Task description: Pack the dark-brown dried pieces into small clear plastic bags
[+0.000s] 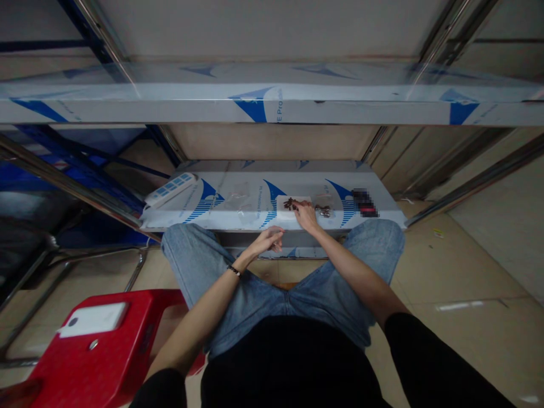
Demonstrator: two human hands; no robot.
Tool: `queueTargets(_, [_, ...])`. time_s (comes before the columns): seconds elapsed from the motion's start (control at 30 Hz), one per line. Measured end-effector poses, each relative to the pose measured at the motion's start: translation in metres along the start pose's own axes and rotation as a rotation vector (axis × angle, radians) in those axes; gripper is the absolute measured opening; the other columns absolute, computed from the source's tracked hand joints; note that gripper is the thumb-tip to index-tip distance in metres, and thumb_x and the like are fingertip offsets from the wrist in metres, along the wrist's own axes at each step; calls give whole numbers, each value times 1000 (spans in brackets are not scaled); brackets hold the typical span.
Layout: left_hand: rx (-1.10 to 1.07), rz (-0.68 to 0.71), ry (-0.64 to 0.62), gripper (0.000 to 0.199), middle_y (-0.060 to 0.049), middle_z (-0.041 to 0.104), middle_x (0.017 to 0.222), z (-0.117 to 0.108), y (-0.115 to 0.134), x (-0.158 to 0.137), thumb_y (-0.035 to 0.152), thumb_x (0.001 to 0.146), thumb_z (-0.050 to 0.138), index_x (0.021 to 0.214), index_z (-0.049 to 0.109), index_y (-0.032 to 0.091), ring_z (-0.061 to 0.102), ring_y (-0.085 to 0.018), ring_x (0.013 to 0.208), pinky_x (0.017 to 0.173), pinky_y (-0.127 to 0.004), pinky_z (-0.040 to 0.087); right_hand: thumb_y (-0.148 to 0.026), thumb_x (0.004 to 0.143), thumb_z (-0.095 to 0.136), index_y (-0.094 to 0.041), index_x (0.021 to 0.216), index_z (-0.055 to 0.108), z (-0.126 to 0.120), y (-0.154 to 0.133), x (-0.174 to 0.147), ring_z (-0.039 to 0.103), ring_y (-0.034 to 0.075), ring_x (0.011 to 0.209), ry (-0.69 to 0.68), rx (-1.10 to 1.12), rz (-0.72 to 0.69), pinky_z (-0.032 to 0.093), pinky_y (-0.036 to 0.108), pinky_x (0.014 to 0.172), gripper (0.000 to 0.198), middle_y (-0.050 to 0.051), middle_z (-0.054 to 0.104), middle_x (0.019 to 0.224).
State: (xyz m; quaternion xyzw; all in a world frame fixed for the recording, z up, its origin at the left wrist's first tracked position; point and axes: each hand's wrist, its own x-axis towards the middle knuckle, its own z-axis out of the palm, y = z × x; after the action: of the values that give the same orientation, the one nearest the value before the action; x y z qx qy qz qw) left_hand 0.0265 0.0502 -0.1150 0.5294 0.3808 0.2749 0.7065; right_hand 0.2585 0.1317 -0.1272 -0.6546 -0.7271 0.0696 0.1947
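My right hand (pixel 305 214) reaches onto the low shelf, its fingers drawn together at a small heap of dark brown pieces (pixel 290 203). These lie on a white rectangular pad or sheet (pixel 281 216); they are too small for me to tell their kind. My left hand (pixel 269 239) hovers just in front of the shelf edge, fingers curled together, and whatever they may hold cannot be made out. Right of the pad is a clear plastic bag (pixel 323 199), with more small dark pieces (pixel 323 211) at its lower end.
Another clear bag (pixel 240 198) and a white power strip (pixel 170 190) lie on the film-covered lower shelf (pixel 199 218). A blurred-out dark item (pixel 364 203) sits at its right. An upper shelf (pixel 170 110) crosses above. Left of me, a red stool (pixel 102 354) carries a white device (pixel 93 319).
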Motion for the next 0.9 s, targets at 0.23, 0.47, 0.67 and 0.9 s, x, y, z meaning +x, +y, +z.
queueTargets(0.23, [-87, 38, 9, 59, 6, 52, 67, 4, -1, -1, 63, 86, 68, 123, 54, 19, 58, -12, 56, 56, -25, 51, -24, 100, 52, -21, 122, 73, 5, 12, 10, 50, 28, 124, -15, -96, 39, 37, 37, 106, 31, 14, 64, 123])
queueTargets(0.47, [-169, 72, 64, 58, -3, 64, 79, 0, -3, 6, 61, 85, 70, 117, 62, 14, 64, -15, 71, 62, -24, 50, -20, 96, 60, -20, 112, 76, 5, 13, 14, 54, 24, 121, -23, -46, 35, 36, 32, 107, 22, 11, 69, 114])
queueTargets(0.67, [-342, 88, 68, 53, -12, 72, 93, -3, 6, 1, 53, 89, 70, 120, 67, 10, 70, -19, 84, 73, -27, 55, -14, 93, 61, -19, 106, 77, 4, 15, 14, 60, 24, 114, 6, 33, 29, 40, 33, 104, 21, 12, 72, 109])
queueTargets(0.9, [-517, 115, 104, 40, -9, 72, 90, -3, 21, -6, 43, 92, 68, 119, 64, 13, 73, -20, 81, 76, -32, 58, -19, 92, 55, -16, 103, 75, -11, 3, 16, 67, 23, 92, 224, 365, 85, 50, 35, 93, 23, 13, 74, 105])
